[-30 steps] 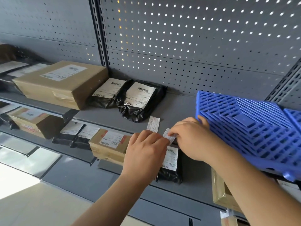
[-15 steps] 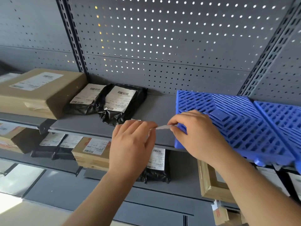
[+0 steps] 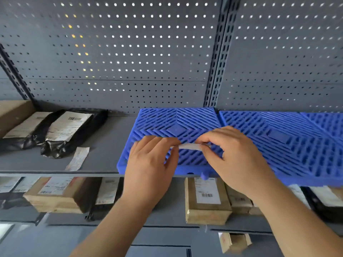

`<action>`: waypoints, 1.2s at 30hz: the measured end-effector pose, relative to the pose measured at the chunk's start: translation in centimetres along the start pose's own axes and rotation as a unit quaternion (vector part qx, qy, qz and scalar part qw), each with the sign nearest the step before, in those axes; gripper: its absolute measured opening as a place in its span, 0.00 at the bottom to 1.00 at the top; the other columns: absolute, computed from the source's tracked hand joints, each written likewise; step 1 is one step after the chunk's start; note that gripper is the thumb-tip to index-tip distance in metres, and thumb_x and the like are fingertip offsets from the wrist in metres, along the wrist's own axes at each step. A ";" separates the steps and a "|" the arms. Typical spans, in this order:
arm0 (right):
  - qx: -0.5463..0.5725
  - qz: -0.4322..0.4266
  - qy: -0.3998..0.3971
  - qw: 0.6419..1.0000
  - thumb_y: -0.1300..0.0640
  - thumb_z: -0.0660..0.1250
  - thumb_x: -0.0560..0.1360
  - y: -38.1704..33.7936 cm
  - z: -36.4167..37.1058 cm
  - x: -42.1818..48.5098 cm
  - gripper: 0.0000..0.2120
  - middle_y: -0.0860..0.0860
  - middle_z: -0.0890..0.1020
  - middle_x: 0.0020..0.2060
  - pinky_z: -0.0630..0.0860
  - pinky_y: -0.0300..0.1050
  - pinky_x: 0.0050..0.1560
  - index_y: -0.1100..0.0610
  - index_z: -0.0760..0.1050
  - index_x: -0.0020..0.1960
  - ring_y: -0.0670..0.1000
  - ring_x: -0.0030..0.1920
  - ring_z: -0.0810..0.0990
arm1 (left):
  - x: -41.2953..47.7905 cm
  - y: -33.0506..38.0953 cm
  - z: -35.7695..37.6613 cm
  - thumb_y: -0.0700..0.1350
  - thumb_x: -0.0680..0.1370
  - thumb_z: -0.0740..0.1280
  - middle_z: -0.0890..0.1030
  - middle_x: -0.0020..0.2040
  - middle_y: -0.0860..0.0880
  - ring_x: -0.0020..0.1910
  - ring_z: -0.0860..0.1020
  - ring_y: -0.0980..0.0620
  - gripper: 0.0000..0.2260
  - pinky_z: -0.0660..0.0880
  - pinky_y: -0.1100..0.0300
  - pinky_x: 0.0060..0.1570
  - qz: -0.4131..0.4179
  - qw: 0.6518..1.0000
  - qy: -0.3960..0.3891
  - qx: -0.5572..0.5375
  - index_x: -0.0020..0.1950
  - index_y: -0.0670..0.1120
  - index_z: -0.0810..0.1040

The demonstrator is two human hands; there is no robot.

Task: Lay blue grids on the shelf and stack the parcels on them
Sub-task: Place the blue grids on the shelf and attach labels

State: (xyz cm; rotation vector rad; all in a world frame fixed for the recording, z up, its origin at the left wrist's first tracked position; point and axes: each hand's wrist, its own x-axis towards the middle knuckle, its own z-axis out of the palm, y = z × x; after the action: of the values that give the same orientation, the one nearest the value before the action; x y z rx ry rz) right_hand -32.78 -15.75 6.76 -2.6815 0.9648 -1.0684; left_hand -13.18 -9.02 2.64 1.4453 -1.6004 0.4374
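Sitting well left of the grip, black parcels [image 3: 61, 130] lie on the bare shelf [image 3: 111, 145], not on any grid, likely waiting for one to go under them. Loose slip [image 3: 78, 158] lies flat between them and the grip. Left hand [image 3: 152, 164] pinches the left end of a small white paper strip [image 3: 189, 146] with its fingers curled. Right hand [image 3: 235, 156] pinches the right end. The strip spans between both hands, probably being peeled or cleared away before stacking. Blue grid [image 3: 176, 123] lies directly under and behind the grip, its near edge at the shelf front. Second grid [image 3: 278, 136] sits against it, right of the grip.
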 end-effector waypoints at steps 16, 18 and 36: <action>-0.041 0.052 0.036 0.997 0.61 0.73 0.75 17.1 -13.5 -11.6 0.05 0.43 0.81 0.38 0.74 0.47 0.44 0.53 0.83 0.49 0.50 0.40 0.75 | 1.6 19.3 14.4 0.47 0.79 0.67 0.83 0.41 0.56 0.46 0.79 0.51 0.06 0.71 0.54 0.44 0.044 0.997 -0.055 -0.028 0.49 0.50 0.85; -0.048 0.052 0.030 0.997 0.61 0.73 0.76 18.4 -14.0 -12.3 0.06 0.43 0.82 0.39 0.75 0.50 0.45 0.52 0.83 0.49 0.51 0.40 0.76 | 1.6 20.2 15.3 0.47 0.79 0.68 0.83 0.41 0.56 0.46 0.80 0.51 0.06 0.73 0.52 0.44 0.047 0.996 -0.071 -0.032 0.49 0.50 0.85; -0.099 0.023 0.043 0.994 0.54 0.68 0.77 20.7 -12.1 -16.8 0.08 0.44 0.83 0.47 0.71 0.47 0.48 0.53 0.85 0.50 0.52 0.48 0.78 | 0.1 20.9 16.5 0.49 0.76 0.71 0.84 0.48 0.61 0.50 0.80 0.54 0.05 0.74 0.52 0.49 0.032 0.985 -0.164 -0.029 0.50 0.53 0.85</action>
State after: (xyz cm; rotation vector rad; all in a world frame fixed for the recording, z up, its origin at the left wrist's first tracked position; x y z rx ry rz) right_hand -60.74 -20.64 -0.34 -2.7706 1.2033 -1.1438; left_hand -38.66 -16.35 0.34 1.4813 -1.9082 0.1930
